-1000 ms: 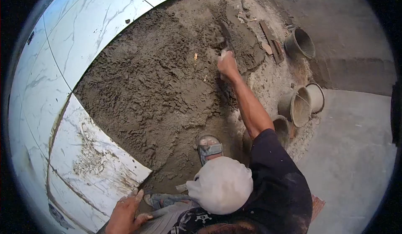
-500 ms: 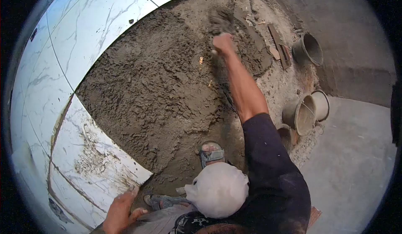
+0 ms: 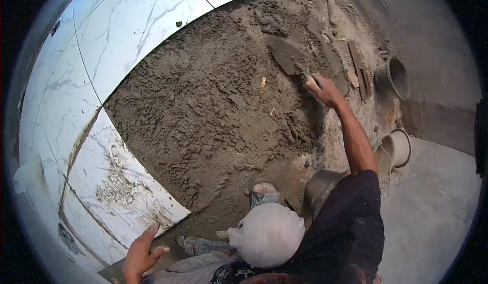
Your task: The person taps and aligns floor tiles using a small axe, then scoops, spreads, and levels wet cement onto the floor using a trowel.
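My right hand (image 3: 325, 89) is closed around the handle of a trowel (image 3: 288, 56). The trowel's pointed blade, coated in grey mortar, lies on or just over the rough mortar bed (image 3: 203, 106). At the lower left, my left hand (image 3: 144, 253) is open, thumb apart from the fingers, with nothing in it. Its fingertips are beside the near edge of a mortar-smeared white marbled tile (image 3: 132, 182); whether they touch it I cannot tell.
Laid marbled tiles (image 3: 137, 25) border the bed at the left and back. Buckets (image 3: 391, 78) stand on the right, along with wood strips (image 3: 360, 70) and rubble. A sandalled foot (image 3: 264, 192) rests on the mortar. A rounded white cloth-like shape (image 3: 269, 233) covers the bottom middle.
My right hand has drawn back towards me and to the right with the trowel, whose blurred blade now shows clearly. My left hand's thumb and fingers are more visibly apart. The view has shifted slightly.
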Tool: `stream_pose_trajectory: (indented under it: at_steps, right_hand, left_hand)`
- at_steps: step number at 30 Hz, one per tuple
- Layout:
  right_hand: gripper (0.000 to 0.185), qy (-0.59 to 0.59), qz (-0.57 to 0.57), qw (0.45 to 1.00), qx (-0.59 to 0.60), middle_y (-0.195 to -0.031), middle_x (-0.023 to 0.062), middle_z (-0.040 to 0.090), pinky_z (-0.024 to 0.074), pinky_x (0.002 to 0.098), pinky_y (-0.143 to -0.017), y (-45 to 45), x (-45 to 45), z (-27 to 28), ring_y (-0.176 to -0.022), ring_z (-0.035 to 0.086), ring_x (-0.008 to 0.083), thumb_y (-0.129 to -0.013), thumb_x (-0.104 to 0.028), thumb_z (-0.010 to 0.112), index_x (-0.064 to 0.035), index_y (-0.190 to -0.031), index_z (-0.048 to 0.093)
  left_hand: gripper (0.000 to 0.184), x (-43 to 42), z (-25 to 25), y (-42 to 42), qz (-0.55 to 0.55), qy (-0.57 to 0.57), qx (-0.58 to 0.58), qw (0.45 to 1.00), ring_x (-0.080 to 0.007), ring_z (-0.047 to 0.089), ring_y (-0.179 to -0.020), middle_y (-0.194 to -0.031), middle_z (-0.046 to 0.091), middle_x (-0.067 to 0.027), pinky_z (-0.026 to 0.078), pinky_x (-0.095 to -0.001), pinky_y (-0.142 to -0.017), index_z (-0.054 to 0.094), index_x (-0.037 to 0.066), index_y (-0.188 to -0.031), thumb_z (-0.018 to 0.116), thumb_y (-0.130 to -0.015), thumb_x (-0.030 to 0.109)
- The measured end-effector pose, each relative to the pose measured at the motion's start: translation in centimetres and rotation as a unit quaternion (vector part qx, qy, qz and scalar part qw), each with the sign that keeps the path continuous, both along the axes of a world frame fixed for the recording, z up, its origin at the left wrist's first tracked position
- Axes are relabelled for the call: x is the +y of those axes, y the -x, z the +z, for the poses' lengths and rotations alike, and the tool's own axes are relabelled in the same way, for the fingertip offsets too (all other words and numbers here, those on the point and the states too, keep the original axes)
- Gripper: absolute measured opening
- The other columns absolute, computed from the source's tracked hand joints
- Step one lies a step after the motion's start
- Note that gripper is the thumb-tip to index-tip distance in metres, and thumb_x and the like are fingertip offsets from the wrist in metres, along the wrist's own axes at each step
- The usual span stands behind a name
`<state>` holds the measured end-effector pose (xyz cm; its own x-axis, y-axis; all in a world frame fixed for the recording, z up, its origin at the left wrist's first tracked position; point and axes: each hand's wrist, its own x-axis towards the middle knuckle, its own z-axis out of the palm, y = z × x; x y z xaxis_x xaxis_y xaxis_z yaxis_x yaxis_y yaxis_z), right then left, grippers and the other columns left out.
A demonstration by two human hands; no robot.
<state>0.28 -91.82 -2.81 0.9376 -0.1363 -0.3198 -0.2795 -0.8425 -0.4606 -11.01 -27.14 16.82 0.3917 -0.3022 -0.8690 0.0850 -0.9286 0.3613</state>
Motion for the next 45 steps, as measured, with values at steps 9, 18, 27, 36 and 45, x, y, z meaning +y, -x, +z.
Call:
stream_pose_trajectory:
  at_steps: [9,18,27,36,45]
  right_hand:
    - [0.044,0.055,0.009,0.991,-0.123,-0.095,0.0275,0.057,0.0424,0.0502,-0.078,-12.3,-1.6,-1.1,-0.091,0.054,0.0452,-0.089,-0.041,0.038,-0.0008,-0.101,0.051]
    - [0.038,0.066,0.087,0.994,-0.009,-0.094,0.0238,0.061,0.0436,0.0457,-0.073,-9.2,-6.5,0.3,-0.084,0.057,0.0416,-0.092,-0.035,0.04,0.0008,-0.099,0.053]
    - [0.044,-0.297,-0.307,0.893,0.142,-0.068,0.0047,0.054,0.0428,0.0307,-0.038,-4.1,-0.9,2.6,-0.049,0.05,0.0128,-0.09,-0.045,0.046,-0.0103,-0.117,0.046]
    - [0.036,-0.334,-0.384,0.858,0.069,-0.066,0.0036,0.05,0.0414,0.0301,-0.039,-5.9,-5.8,1.1,-0.046,0.048,0.0122,-0.09,-0.042,0.045,-0.0088,-0.103,0.051]
    - [0.037,-0.362,-0.458,0.81,0.054,-0.073,0.0058,0.054,0.0416,0.0312,-0.038,4.0,-7.2,2.1,-0.045,0.05,0.0141,-0.091,-0.04,0.045,-0.0119,-0.115,0.049]
  left_hand:
    - [0.072,-0.7,-0.6,0.0,0.012,0.004,-0.024,1.0,-0.0383,0.042,-0.12,-0.129,0.044,-0.0247,0.035,-0.0399,-0.1,0.038,0.0,-0.13,0.064,-0.078,0.042]
    - [0.073,0.2,-0.5,1.0,0.034,0.025,-0.034,0.999,-0.0404,0.041,-0.12,-0.128,0.044,-0.0266,0.034,-0.04,-0.1,0.038,-0.003,-0.13,0.065,-0.077,0.04]
    - [0.07,-0.8,1.1,1.4,0.033,-0.005,-0.031,0.999,-0.0349,0.039,-0.125,-0.132,0.043,-0.0214,0.031,-0.0383,-0.103,0.037,0.003,-0.133,0.069,-0.075,0.027]
    - [0.071,-1.1,-0.7,1.4,0.0,0.008,-0.053,0.999,-0.0395,0.043,-0.119,-0.127,0.045,-0.0263,0.035,-0.0394,-0.099,0.039,-0.003,-0.129,0.067,-0.076,0.036]
    - [0.072,-2.4,-0.6,0.3,0.003,0.011,-0.052,0.999,-0.0393,0.044,-0.118,-0.124,0.047,-0.0273,0.035,-0.0391,-0.099,0.039,-0.005,-0.128,0.067,-0.075,0.035]
